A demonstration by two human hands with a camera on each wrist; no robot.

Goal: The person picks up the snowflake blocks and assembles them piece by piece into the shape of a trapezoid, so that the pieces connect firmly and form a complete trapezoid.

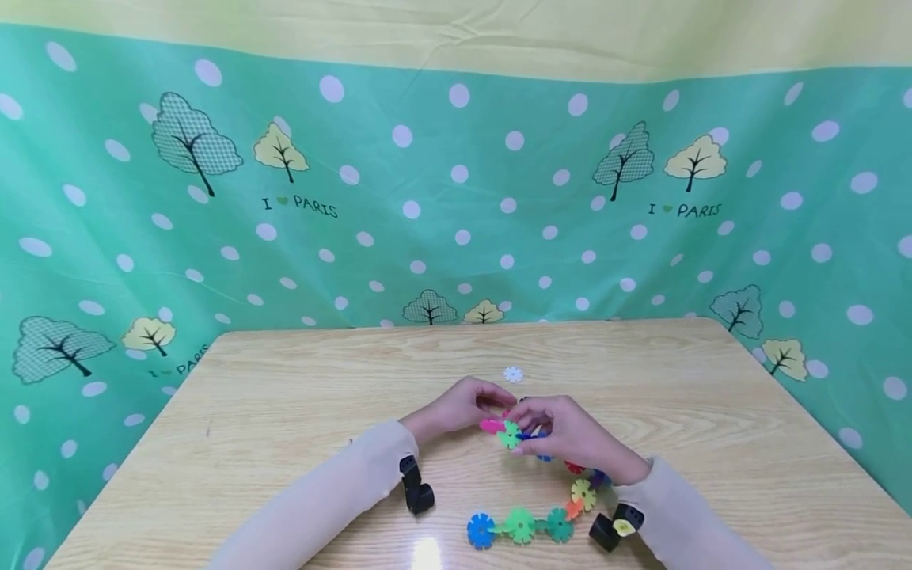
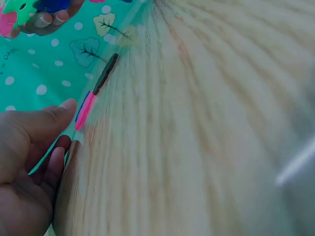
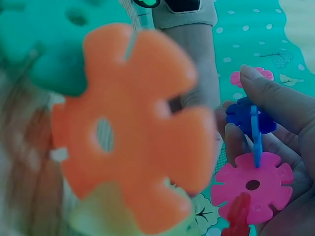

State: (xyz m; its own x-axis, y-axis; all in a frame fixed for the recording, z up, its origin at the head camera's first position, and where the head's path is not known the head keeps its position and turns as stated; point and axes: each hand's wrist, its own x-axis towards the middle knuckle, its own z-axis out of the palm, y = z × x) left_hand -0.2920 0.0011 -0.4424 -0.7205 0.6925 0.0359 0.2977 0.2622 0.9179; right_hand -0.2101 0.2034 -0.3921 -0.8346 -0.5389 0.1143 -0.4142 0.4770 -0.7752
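My right hand (image 1: 570,434) pinches a dark blue notched plastic disc (image 3: 238,118) within a chain of interlocking flower-shaped discs. Beyond its fingertips, a green disc (image 1: 509,435) and a pink disc (image 1: 490,426) form the chain's raised end. The rest of the chain curves below that hand to a yellow disc (image 1: 583,494), an orange disc (image 3: 142,142) and a blue end disc (image 1: 480,530) on the table. My left hand (image 1: 470,405) has thumb and fingers apart, nothing between them. Close to its thumb lie a loose pink disc (image 2: 85,112) and a black disc (image 2: 106,73).
A white disc (image 1: 513,374) lies on the wooden table (image 1: 321,372) beyond the hands. A green dotted cloth (image 1: 427,190) hangs behind the table and down its sides. Each wrist wears a black camera, the left one (image 1: 416,487) close above the table.
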